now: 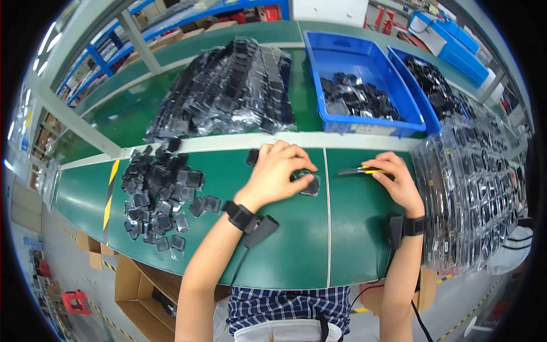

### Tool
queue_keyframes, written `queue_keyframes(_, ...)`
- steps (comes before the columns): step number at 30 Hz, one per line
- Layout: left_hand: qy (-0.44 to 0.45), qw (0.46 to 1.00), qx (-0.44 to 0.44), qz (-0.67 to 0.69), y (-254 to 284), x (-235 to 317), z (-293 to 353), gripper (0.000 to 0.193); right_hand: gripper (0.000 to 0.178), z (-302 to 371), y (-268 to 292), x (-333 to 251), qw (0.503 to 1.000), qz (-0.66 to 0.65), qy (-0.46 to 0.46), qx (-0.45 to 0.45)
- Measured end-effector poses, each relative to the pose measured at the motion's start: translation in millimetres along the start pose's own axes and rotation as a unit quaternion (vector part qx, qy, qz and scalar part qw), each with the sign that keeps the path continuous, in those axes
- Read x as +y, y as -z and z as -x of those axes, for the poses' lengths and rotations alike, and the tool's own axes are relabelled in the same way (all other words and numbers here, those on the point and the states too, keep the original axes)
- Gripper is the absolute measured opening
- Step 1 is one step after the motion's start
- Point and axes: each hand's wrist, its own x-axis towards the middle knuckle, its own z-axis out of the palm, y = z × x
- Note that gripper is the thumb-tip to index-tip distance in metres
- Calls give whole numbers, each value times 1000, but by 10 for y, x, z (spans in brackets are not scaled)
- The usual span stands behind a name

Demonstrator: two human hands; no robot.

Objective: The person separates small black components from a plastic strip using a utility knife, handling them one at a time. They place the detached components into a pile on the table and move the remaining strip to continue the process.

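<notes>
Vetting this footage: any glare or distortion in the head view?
Head view: fisheye bows the near edge of the green table, corners black; head view: white glints on the clear-wrapped black pile; head view: the yellow-handled tool looks reasonably sharp.

From far off, I see a pile of packs (pixel 156 185) on the left of the table (pixel 290 251). One pack (pixel 310 187) is at the left hand (pixel 279 171), in the middle. The right hand (pixel 403 182), with a tool (pixel 359 170), is farther right. Behind the left hand, a bit left, is another heap (pixel 228 85). Two tubs (pixel 370 125) sit side by side, back right. Stacked trays (pixel 467 205) stand far right.
</notes>
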Motion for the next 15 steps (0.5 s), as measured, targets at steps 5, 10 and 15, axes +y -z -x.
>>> queue_keyframes(5,-6,980,107,-166,-383,225,144,47,33,-44,-77,126,992,-17,15,127)
queue_keyframes(10,139,960,121,-212,-579,23,149,52,32,-66,-119,130,990,-33,-2,135)
queue_keyframes(15,229,931,92,-268,-422,-260,369,52,34,-43,-103,145,991,-5,9,133)
